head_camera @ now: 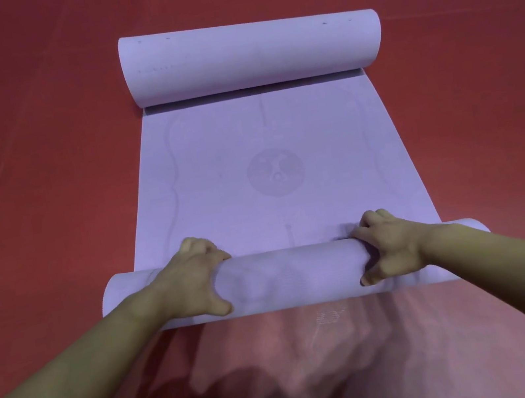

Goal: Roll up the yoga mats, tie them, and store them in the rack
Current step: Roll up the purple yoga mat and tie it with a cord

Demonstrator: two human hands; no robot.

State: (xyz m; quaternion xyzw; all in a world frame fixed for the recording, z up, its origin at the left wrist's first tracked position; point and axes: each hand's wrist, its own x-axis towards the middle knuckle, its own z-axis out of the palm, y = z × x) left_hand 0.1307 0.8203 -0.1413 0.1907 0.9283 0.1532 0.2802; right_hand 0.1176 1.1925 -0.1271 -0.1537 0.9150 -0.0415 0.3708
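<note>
Both hands, left hand (pixel 194 276) and right hand (pixel 389 247), curl around the near roll (pixel 288 276) of the purple mat (pixel 270 169); its far end (pixel 250 53) seems rolled too, on a red floor (pixel 20 152).

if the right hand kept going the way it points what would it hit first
Likely the far roll of the mat; only flat mat lies between it and the right hand.

left hand (pixel 194 274) grips near roll (pixel 289 276) of lilac yoga mat (pixel 270 169), fingers curled over its far side, thumb on near side | right hand (pixel 388 243) grips likewise | flat mat and far roll (pixel 250 53) beyond both grips | red floor (pixel 20 152) underneath
</note>
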